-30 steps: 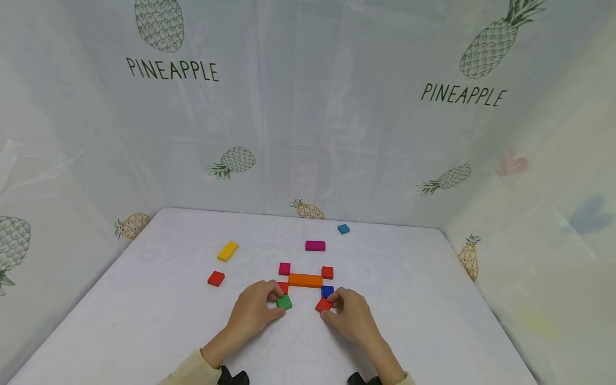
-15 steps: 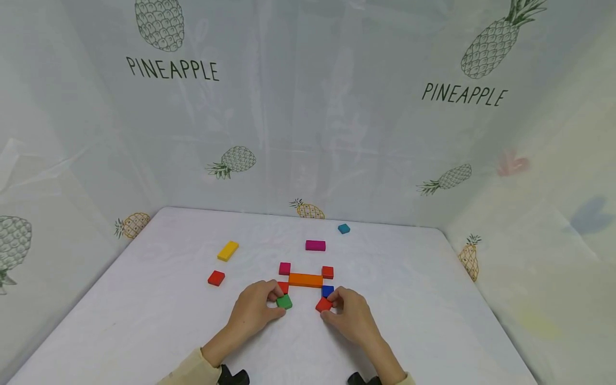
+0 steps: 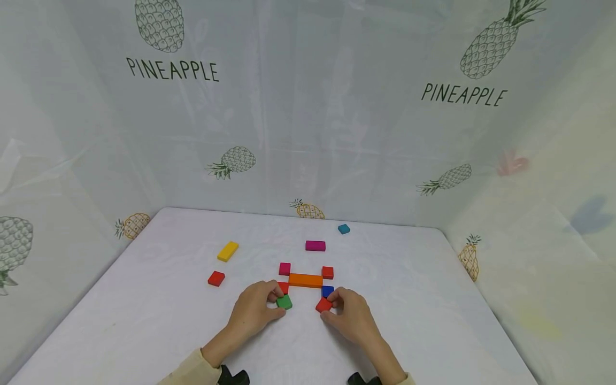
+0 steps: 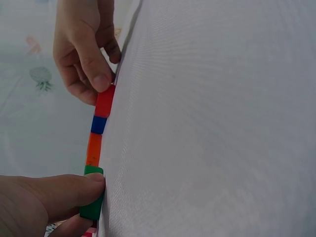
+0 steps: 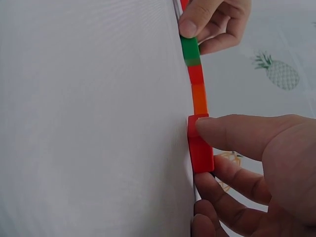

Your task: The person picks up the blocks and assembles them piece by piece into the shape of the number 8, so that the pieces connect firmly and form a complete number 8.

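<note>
My left hand (image 3: 254, 310) pinches a green block (image 3: 284, 302) between thumb and fingers at the near left corner of a block figure. Across from it, my right hand (image 3: 354, 316) pinches a red block (image 3: 323, 305), which is turned at an angle. Just beyond the green one lies another red block (image 3: 284, 287), partly covered by my left fingers; a blue block (image 3: 328, 291) lies beyond the right-hand red one. An orange bar (image 3: 306, 280) spans the middle. At its far corners are a pink block (image 3: 284, 269) and a red cube (image 3: 328, 272). Both wrist views show each thumb on its block.
Farther back on the white table (image 3: 409, 278) lie a magenta block (image 3: 315, 246) and a teal block (image 3: 344, 229). To the left are a yellow block (image 3: 228, 251) and a loose red block (image 3: 216, 278). A pineapple-printed curtain (image 3: 308, 107) stands behind the table's far edge.
</note>
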The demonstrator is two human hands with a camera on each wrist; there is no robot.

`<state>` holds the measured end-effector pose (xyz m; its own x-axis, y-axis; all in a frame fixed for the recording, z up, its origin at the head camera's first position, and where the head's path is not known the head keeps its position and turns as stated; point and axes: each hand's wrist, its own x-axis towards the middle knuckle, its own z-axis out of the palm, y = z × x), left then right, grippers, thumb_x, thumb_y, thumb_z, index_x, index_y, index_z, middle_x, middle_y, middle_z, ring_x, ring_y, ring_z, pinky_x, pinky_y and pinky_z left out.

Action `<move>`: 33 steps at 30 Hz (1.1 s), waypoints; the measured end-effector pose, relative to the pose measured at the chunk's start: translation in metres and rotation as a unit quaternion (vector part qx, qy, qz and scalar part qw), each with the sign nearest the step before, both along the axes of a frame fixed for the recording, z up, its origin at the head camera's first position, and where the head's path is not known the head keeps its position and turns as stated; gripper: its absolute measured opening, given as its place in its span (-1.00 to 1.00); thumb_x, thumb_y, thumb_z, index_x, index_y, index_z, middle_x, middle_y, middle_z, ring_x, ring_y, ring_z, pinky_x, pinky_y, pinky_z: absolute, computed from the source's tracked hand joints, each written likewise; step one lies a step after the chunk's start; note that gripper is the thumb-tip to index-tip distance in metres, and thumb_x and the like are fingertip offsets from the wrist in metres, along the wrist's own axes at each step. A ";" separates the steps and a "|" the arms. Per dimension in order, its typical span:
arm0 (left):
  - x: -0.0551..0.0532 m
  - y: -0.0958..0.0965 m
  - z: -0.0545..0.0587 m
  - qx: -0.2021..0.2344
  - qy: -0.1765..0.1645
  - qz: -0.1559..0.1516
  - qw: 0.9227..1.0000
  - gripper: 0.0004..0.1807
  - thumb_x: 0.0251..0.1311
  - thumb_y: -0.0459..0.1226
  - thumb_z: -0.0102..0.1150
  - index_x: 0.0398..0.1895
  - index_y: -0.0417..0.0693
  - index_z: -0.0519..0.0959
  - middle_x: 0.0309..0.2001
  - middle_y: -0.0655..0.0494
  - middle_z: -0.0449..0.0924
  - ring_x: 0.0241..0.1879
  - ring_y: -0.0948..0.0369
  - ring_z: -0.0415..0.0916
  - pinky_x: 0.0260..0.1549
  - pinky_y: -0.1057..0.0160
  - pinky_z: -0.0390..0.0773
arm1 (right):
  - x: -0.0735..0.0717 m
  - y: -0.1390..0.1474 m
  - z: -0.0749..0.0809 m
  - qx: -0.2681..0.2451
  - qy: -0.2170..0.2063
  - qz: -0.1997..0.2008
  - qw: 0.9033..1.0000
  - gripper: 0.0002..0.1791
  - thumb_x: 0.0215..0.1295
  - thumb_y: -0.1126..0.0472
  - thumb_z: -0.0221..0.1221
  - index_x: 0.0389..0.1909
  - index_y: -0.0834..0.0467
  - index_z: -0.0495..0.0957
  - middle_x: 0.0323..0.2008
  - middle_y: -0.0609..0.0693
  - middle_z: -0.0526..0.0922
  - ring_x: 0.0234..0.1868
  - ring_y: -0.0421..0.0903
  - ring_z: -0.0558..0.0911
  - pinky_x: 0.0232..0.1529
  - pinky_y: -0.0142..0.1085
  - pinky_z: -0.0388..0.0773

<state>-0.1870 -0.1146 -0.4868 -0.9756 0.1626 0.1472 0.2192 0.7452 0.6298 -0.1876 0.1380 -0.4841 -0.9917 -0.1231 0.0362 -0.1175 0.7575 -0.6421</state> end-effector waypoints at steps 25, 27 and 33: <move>0.000 -0.002 -0.002 -0.003 0.000 0.004 1.000 -0.66 0.01 -0.23 0.69 -0.25 0.15 0.66 -0.36 0.26 0.56 -0.30 0.28 0.44 -0.29 0.25 0.46 | -0.001 0.006 0.009 -0.005 -0.018 0.032 0.999 -0.57 0.16 0.07 0.58 -0.06 0.10 0.63 -0.30 -0.11 0.60 -0.18 -0.12 0.55 -0.13 -0.24 0.67; 0.000 -0.002 -0.002 -0.003 0.000 0.003 1.000 -0.66 0.01 -0.23 0.69 -0.24 0.15 0.66 -0.36 0.27 0.56 -0.30 0.28 0.44 -0.29 0.25 0.46 | -0.002 0.009 0.012 -0.004 -0.016 0.043 0.999 -0.61 0.19 0.08 0.56 -0.07 0.09 0.63 -0.29 -0.12 0.61 -0.19 -0.13 0.56 -0.16 -0.27 0.65; 0.000 -0.003 -0.002 -0.001 0.004 -0.002 1.000 -0.67 0.01 -0.24 0.69 -0.25 0.15 0.66 -0.37 0.27 0.55 -0.30 0.27 0.44 -0.29 0.26 0.46 | -0.015 0.018 0.028 0.000 0.013 0.064 0.998 -0.70 0.25 0.15 0.52 -0.07 0.09 0.66 -0.21 -0.07 0.68 -0.15 -0.11 0.61 -0.17 -0.28 0.67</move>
